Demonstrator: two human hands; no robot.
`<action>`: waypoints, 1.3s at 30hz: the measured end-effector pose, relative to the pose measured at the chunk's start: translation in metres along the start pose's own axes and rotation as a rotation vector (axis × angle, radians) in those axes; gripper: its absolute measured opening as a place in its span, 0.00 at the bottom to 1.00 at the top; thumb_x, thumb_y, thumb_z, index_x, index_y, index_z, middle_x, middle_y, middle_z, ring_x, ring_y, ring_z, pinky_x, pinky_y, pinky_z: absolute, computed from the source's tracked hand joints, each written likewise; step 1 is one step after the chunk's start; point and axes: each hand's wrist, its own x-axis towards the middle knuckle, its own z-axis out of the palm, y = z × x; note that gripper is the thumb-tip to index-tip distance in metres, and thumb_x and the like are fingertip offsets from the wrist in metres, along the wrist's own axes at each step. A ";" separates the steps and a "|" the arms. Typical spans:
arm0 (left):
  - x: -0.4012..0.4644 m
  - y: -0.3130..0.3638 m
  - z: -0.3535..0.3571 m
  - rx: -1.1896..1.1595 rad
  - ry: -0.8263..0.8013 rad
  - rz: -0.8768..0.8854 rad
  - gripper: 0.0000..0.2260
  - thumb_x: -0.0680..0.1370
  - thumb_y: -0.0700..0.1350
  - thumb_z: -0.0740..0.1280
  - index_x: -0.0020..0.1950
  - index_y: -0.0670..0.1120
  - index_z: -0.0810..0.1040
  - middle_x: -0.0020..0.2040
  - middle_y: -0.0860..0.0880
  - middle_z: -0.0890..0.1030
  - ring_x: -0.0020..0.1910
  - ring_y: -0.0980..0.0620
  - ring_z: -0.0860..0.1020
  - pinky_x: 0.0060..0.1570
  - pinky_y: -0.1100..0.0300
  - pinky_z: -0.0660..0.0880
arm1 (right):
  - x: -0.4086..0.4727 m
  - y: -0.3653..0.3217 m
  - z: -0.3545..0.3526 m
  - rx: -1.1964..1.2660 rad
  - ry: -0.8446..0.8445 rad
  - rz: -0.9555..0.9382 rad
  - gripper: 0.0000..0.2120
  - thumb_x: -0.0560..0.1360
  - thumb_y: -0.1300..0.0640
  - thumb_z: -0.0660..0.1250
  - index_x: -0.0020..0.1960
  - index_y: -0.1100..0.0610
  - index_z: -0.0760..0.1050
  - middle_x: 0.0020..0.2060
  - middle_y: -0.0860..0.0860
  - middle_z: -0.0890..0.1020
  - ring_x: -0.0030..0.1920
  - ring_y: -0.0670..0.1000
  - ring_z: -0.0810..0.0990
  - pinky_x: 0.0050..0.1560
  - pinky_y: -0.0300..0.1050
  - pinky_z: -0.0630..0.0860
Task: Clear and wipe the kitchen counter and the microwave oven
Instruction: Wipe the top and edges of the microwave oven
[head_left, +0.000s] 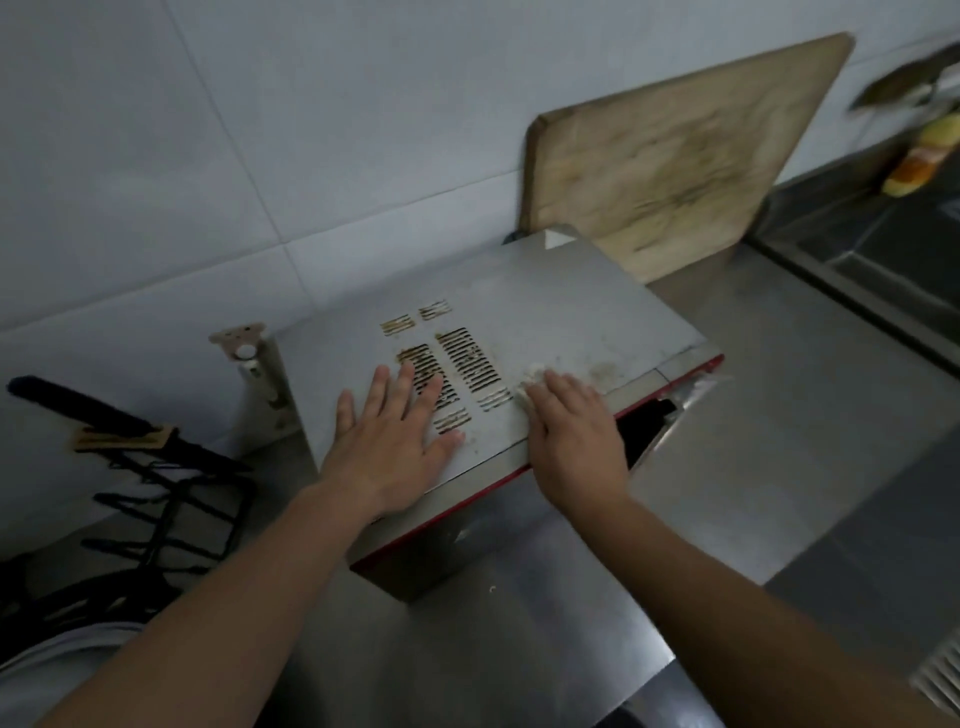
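Note:
A grey microwave oven (550, 306) with a red front trim stands on the steel counter (753, 415), with stains and vent slots on its top. My left hand (395, 436) lies flat on the top, fingers spread over the vent slots. My right hand (576, 431) presses a small whitish cloth (532, 376) onto the top near the front edge; only the cloth's tip shows beyond my fingers. The microwave's door looks slightly ajar at the front right.
A worn wooden cutting board (675, 156) leans against the tiled wall behind the microwave. A black wire rack (166, 499) with a dark-handled tool stands at the left. A sink (893, 260) lies at the right, with a yellow sponge (919, 156) at its back.

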 end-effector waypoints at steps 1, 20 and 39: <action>0.001 -0.001 -0.001 0.003 0.004 0.005 0.34 0.78 0.71 0.40 0.80 0.59 0.36 0.80 0.52 0.33 0.78 0.48 0.30 0.75 0.40 0.34 | -0.012 -0.014 0.003 -0.008 -0.004 -0.031 0.16 0.81 0.52 0.63 0.68 0.52 0.76 0.69 0.53 0.75 0.71 0.56 0.71 0.74 0.52 0.58; -0.002 0.000 0.003 0.004 0.104 0.001 0.27 0.82 0.64 0.41 0.80 0.62 0.39 0.81 0.55 0.37 0.79 0.52 0.35 0.77 0.42 0.40 | 0.005 0.043 0.005 0.181 0.271 0.066 0.12 0.81 0.57 0.63 0.62 0.55 0.80 0.64 0.52 0.79 0.68 0.53 0.72 0.75 0.53 0.59; 0.009 -0.010 0.014 0.047 0.155 0.019 0.33 0.76 0.68 0.36 0.81 0.61 0.44 0.82 0.54 0.43 0.81 0.51 0.43 0.77 0.41 0.47 | -0.069 -0.096 0.050 0.893 0.365 0.489 0.36 0.81 0.37 0.47 0.80 0.53 0.37 0.77 0.43 0.32 0.78 0.47 0.37 0.78 0.55 0.49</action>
